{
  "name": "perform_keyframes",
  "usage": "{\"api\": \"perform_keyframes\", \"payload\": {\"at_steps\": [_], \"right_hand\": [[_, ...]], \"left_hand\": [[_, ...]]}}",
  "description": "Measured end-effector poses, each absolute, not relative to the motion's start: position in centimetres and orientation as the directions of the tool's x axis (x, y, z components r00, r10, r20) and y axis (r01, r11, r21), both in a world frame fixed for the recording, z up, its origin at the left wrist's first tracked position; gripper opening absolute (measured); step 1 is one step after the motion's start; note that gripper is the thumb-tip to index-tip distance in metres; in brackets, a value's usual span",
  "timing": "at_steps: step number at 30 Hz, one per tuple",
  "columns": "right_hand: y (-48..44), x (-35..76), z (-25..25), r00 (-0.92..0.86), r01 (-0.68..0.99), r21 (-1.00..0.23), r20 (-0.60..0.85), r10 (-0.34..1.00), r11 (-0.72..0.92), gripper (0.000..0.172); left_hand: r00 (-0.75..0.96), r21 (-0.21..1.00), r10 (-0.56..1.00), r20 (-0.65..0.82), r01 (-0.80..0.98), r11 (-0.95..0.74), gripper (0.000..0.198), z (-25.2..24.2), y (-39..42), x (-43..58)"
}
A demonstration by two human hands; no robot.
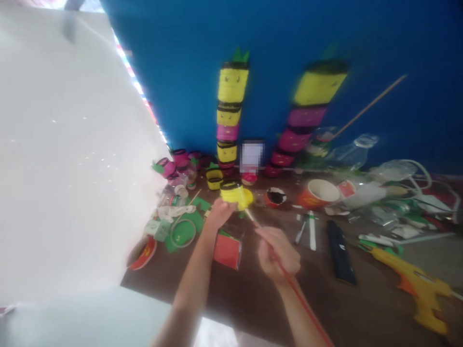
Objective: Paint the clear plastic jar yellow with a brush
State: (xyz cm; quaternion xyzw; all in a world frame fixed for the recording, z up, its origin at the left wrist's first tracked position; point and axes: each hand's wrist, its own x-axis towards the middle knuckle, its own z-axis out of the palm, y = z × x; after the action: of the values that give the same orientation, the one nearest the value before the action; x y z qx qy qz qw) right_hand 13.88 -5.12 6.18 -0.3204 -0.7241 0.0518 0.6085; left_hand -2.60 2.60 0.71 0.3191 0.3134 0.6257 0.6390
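My left hand (220, 213) is closed on a yellow cup-like piece (230, 192) with a dark rim, tilted above the brown table (231, 299). In my right hand (278, 253) is a long red-handled paintbrush (300, 295), its tip pointing up and left against yellow beside the piece. A round yellow shape (246, 197), perhaps a paint container, lies right behind the brush tip; blur hides where the two yellow things meet. To the right stands a small red cup (275, 196) with dark contents. A red rectangular piece (227, 250) lies between my forearms.
Yellow and magenta stacks (227, 120) stand against the blue wall (181, 62). An orange paper cup (319, 193) and clear bottles (354, 152) are at right. Near the right edge lie a black case (340, 253) and a yellow glue gun (415, 284). Green scraps (197, 221) are at left.
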Motion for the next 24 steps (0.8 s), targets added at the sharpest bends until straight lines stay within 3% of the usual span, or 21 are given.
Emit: {"api": "perform_keyframes", "payload": {"at_steps": [8,24], "right_hand": [[-4.9,13.8,5.3,-0.085,0.402,-0.425,0.865,0.495,0.811,0.031],[-5.0,13.9,5.8,-0.096,0.451,-0.368,0.885,0.455,0.813,0.031]], "left_hand": [[0.075,0.796,0.993,0.086,-0.605,-0.023,0.045,1.6,2.2,-2.4],[0.061,0.836,0.996,0.062,-0.549,-0.018,0.046,2.4,2.3,-2.3]]}}
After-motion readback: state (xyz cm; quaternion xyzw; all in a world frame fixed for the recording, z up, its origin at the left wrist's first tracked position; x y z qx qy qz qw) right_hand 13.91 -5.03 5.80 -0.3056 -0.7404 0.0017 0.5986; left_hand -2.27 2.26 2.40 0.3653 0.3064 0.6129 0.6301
